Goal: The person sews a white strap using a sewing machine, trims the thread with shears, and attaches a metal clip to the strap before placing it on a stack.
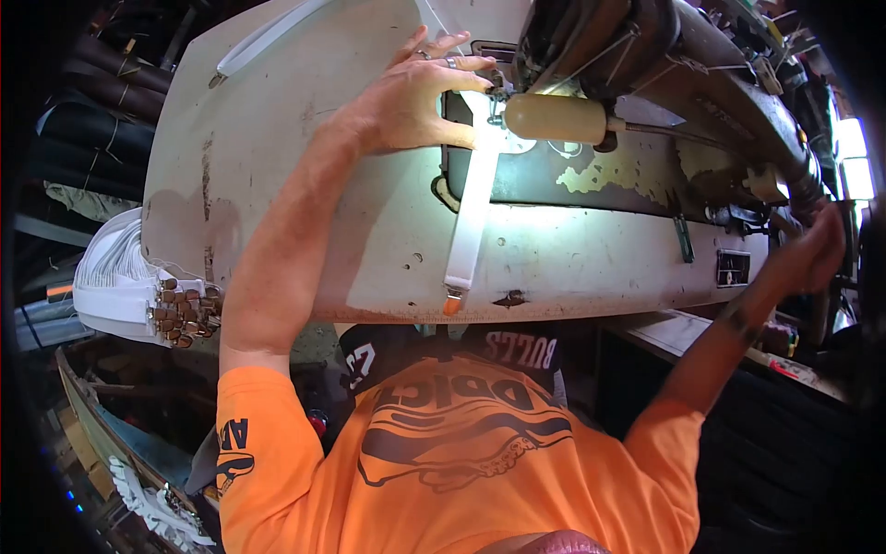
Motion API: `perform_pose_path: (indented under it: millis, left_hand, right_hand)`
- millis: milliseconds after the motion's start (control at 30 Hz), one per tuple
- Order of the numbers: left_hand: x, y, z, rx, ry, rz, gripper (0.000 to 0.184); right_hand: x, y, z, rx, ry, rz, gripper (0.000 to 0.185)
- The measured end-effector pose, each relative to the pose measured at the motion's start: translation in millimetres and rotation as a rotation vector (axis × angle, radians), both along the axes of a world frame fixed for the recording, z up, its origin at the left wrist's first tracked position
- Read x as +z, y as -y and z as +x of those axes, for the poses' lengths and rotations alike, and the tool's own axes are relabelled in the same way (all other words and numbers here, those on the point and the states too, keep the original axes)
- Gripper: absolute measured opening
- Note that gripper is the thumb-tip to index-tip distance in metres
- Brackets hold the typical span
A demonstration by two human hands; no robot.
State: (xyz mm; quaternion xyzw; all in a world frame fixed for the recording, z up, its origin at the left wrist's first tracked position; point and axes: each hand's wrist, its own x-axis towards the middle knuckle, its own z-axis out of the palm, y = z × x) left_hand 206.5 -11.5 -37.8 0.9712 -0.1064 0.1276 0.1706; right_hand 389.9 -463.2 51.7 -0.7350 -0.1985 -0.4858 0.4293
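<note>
My left hand lies at the needle area of a sewing machine, thumb and fingers spread on either side of a white elastic strap. The strap runs under the machine's presser area and down toward the table's front edge. At its near end is a metal clip with an orange-brown tip. My right hand is at the far right, its fingers curled at the machine's handwheel; it is slightly blurred. A cream cylinder hides part of the sewing spot.
Another white strap end with a clip rests on the worn white table. A bundle of white straps with clips hangs at the left edge. Small dark thread snips lie right of the strap. Dark rolls stand at left.
</note>
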Motion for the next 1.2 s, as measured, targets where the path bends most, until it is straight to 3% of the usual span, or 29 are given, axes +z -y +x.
perform_pose_path:
  millis: [33,133,200,233,633,933,1033,1200]
  left_hand:
    - [0.3,0.5,-1.1,0.015,0.018,0.001,0.06]
    - [1.8,7.2,-2.9,0.015,0.059,0.009,0.054]
    - [3.7,10.6,-4.2,0.008,0.098,0.011,0.049]
    - [3.3,11.6,-4.3,0.002,0.11,0.006,0.049]
    - [-1.3,10.8,-7.4,-0.015,0.197,-0.089,0.044]
    - [16.7,31.1,-23.7,0.16,0.186,0.003,0.052]
    - [23.4,38.1,-31.1,0.256,0.102,-0.008,0.048]
    - [18.5,45.5,-32.0,0.182,0.05,-0.216,0.035]
  right_hand:
    - [-11.0,-21.8,-40.7,0.171,0.015,0.056,0.017]
    - [-39.9,-126.1,-151.5,0.7,-0.03,-0.85,0.037]
    - [-61.6,-160.6,-161.7,0.892,-0.225,-0.883,0.04]
    - [-69.1,-172.9,-156.9,0.919,-0.162,-0.876,0.041]
    - [-74.4,-177.4,-124.3,0.737,-0.234,-0.958,0.044]
    - [-76.5,-175.2,-114.0,0.717,-0.281,-1.046,0.042]
    - [-76.9,-174.9,-112.3,0.722,-0.278,-1.002,0.042]
    - [-75.7,-172.4,-112.6,0.744,-0.344,-1.005,0.041]
